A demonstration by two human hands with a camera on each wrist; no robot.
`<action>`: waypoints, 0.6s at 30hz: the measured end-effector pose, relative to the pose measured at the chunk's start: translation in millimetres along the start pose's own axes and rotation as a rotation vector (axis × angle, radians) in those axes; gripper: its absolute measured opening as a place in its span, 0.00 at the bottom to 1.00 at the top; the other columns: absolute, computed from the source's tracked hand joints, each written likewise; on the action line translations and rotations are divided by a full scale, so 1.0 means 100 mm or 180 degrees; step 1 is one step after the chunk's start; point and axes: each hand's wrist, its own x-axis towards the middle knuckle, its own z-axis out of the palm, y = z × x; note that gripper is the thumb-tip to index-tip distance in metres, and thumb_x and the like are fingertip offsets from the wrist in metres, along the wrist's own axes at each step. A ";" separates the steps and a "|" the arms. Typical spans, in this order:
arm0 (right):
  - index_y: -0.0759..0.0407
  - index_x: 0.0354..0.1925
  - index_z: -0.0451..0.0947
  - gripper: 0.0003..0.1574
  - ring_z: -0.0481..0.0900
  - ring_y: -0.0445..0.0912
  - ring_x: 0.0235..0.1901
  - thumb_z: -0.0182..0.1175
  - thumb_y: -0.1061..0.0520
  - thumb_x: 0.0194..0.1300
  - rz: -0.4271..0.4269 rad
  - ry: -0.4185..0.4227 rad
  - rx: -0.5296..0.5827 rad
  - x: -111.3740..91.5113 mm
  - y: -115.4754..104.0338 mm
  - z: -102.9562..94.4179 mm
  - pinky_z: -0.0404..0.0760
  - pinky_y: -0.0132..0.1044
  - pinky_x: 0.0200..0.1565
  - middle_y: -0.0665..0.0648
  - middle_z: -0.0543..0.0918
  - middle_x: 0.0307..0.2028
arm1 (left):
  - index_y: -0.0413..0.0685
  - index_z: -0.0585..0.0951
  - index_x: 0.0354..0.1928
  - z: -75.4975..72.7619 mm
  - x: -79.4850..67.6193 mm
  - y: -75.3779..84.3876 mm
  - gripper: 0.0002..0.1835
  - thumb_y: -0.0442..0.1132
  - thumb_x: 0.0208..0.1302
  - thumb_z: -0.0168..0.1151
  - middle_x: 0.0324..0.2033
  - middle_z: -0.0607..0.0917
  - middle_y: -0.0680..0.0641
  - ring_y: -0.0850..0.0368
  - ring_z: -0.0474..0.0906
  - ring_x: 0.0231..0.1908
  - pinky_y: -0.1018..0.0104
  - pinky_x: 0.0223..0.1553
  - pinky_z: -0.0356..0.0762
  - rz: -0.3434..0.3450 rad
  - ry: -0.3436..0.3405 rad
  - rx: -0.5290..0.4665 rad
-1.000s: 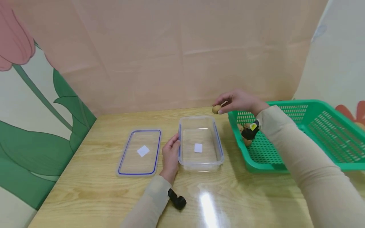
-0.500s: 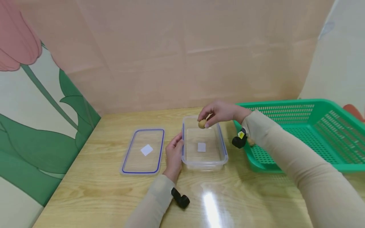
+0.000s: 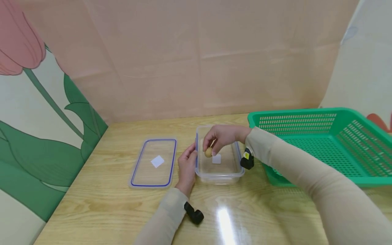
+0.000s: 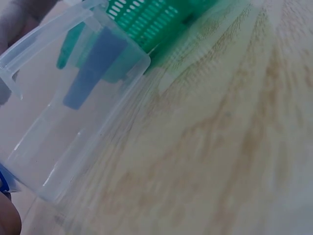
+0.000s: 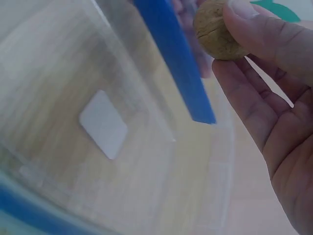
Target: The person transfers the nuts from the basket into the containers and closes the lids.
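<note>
A walnut [image 3: 208, 152] sits in the middle of the head view, pinched between the thumb and fingers of the right hand [image 3: 222, 136], over the interior of a clear container [image 3: 219, 175]; how far below the rim it hangs I cannot tell. In the right wrist view the top edge of the frame crops the nut. The hand and the black device [image 3: 247, 160] at its wrist cover part of the container's right side, and a white label [image 3: 216, 159] shows just beside the nut. The left hand [image 3: 186, 166] lies along the container's left wall with its fingers extended; in the blurred left wrist view only a bit of a digit enters at the lower left corner. Left of centre lies a lid [image 3: 151, 178] with a blue seal, on the wooden table [image 3: 101, 204]. The green basket [image 3: 309, 111] is cut off by the right edge, its near left part hidden behind the right sleeve [image 3: 291, 158]. Half a second ago the nut was higher and further right in the frame, and a brown piece showed in the basket beside the sleeve; now that piece is out of sight. The left hand and lid have stayed put.
</note>
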 end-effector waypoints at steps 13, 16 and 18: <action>0.68 0.37 0.80 0.15 0.75 0.35 0.36 0.68 0.70 0.46 -0.0033 -0.0599 -0.0282 0.23 0.17 0.20 0.77 0.33 0.48 0.54 0.83 0.33 | 0.32 0.76 0.54 0.02 -0.08 0.10 0.18 0.29 0.61 0.51 0.52 0.78 0.34 0.46 0.73 0.52 0.68 0.47 0.74 0.0028 -0.0031 -0.0005; 0.69 0.36 0.80 0.15 0.76 0.35 0.36 0.68 0.70 0.45 -0.0036 -0.0667 -0.0347 0.26 0.19 0.22 0.78 0.32 0.44 0.55 0.83 0.33 | 0.33 0.76 0.53 0.02 -0.08 0.11 0.18 0.29 0.62 0.51 0.52 0.78 0.35 0.47 0.73 0.51 0.70 0.46 0.74 -0.0016 -0.0013 0.0011; 0.70 0.36 0.79 0.15 0.76 0.36 0.37 0.68 0.71 0.45 -0.0004 -0.0699 -0.0352 0.27 0.20 0.22 0.78 0.31 0.42 0.55 0.83 0.33 | 0.34 0.76 0.53 0.03 -0.08 0.11 0.18 0.29 0.62 0.51 0.52 0.78 0.35 0.48 0.74 0.50 0.71 0.46 0.74 -0.0045 -0.0012 0.0022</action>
